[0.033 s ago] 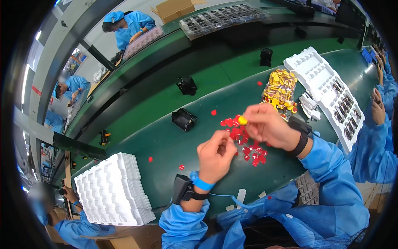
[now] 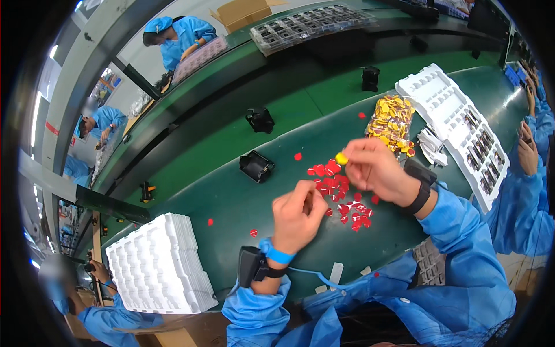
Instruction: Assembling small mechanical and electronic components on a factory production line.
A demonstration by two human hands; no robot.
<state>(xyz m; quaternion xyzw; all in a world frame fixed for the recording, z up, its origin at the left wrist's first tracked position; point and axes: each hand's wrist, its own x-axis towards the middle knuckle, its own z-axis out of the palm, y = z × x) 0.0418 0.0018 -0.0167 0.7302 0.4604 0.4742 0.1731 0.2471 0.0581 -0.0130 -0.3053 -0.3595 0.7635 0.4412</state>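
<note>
My right hand [image 2: 374, 168] pinches a small yellow round piece [image 2: 341, 158] between thumb and fingers, just above a scatter of small red round pieces [image 2: 341, 194] on the dark green table [image 2: 243, 202]. My left hand [image 2: 299, 212] hovers at the left edge of that red scatter, fingers curled together; what it holds, if anything, is hidden. A clear bag of yellow pieces [image 2: 392, 122] lies just beyond my right hand. Both wrists carry bands.
A stack of white moulded trays [image 2: 156, 266] sits at my near left. A white tray with dark parts [image 2: 462, 130] lies at the right. Small black parts [image 2: 256, 166] [image 2: 260, 120] [image 2: 370, 78] rest on the table and green belt. Other workers in blue sit around.
</note>
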